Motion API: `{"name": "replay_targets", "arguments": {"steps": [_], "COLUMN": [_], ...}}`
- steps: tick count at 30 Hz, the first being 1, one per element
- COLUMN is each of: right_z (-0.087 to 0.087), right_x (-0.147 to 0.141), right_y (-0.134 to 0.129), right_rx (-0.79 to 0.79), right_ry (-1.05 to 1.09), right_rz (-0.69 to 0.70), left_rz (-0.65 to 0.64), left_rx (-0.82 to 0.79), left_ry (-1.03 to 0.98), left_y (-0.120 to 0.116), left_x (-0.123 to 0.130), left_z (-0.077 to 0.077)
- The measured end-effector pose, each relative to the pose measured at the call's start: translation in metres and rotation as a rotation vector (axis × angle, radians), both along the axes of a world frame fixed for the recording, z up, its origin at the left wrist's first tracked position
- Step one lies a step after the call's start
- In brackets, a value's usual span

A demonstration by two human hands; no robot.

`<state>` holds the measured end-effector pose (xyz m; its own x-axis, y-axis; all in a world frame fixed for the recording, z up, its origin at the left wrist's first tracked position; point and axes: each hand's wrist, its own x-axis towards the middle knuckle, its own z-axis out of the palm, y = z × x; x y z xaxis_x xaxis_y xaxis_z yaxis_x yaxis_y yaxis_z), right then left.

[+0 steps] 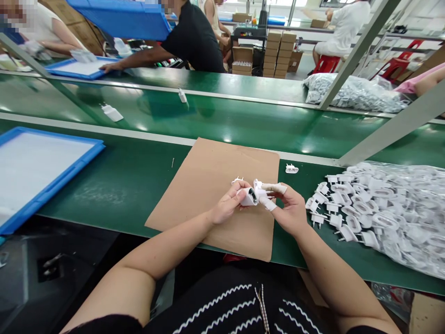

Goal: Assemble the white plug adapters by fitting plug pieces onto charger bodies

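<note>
I see a blue tray (pixel 62 174) at the left end of the green bench (pixel 132 171); over the cardboard sheet (pixel 205 190) by the front edge, the left hand (pixel 225 206) pinches a white charger shell (pixel 248 197), open end facing right. Just beside that end, the right hand (pixel 291 208) pinches a white plug cap (pixel 259 190) in wrapped fingertips. A loose cap (pixel 292 169) lies near the back edge, and a heap of caps (pixel 358 204) spills toward the right end.
</note>
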<state>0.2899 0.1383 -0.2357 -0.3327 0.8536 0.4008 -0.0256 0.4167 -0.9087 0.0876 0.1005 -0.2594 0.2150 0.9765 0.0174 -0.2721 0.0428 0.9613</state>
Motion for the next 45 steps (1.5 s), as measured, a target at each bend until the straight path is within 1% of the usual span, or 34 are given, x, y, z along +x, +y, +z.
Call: {"name": "replay_targets", "arguments": {"steps": [3,6,10,15,18,21,25,31,33,35,37,39,41,45], "right_z": [0.002,0.004,0.003,-0.001,-0.003,-0.005,-0.011,-0.019,-0.02,-0.021,-0.021,-0.02,-0.02,-0.022], "right_x": [0.0,0.0,0.0,0.0,-0.001,-0.001,-0.004,-0.007,-0.008,-0.008,-0.009,-0.01,-0.011,-0.012], "right_y": [-0.001,-0.001,-0.001,0.0,0.001,0.001,0.0,-0.001,0.002,0.004,0.005,0.005,0.003,0.004], "right_rx": [0.012,0.069,0.128,0.198,0.193,0.143,0.092,0.015,-0.074,-0.216,-0.318,-0.336,-0.336,-0.464], "right_ry": [-0.016,-0.07,-0.108,-0.158,-0.174,-0.165,-0.147,-0.158,-0.129,-0.08,-0.044,-0.037,-0.032,0.024], "right_rz": [0.019,0.022,0.025,-0.004,-0.019,-0.03,-0.036,-0.076,-0.041,0.041,0.095,0.075,0.045,0.138], "left_rz": [0.005,0.005,0.026,0.07,0.075,0.075,0.095,0.173,0.186,0.192,0.191,0.201,0.213,0.214], "left_rx": [-0.005,0.014,0.087,0.181,0.271,0.357,0.427,0.459,0.456,0.457,0.467,0.494,0.554,0.684], "left_ry": [0.04,0.096,0.192,0.324,0.419,0.494,0.549,0.585,0.599,0.613,0.625,0.646,0.676,0.749], "left_y": [0.0,-0.001,-0.003,-0.003,-0.004,-0.004,-0.005,-0.007,-0.008,-0.009,-0.009,-0.009,-0.009,-0.01], "left_x": [-0.001,-0.001,0.0,-0.001,-0.003,-0.004,-0.003,0.0,-0.001,-0.001,-0.001,-0.001,-0.001,-0.002], "left_z": [0.0,0.003,0.005,0.001,-0.001,-0.003,-0.006,-0.011,-0.013,-0.015,-0.017,-0.018,-0.017,-0.012]}}
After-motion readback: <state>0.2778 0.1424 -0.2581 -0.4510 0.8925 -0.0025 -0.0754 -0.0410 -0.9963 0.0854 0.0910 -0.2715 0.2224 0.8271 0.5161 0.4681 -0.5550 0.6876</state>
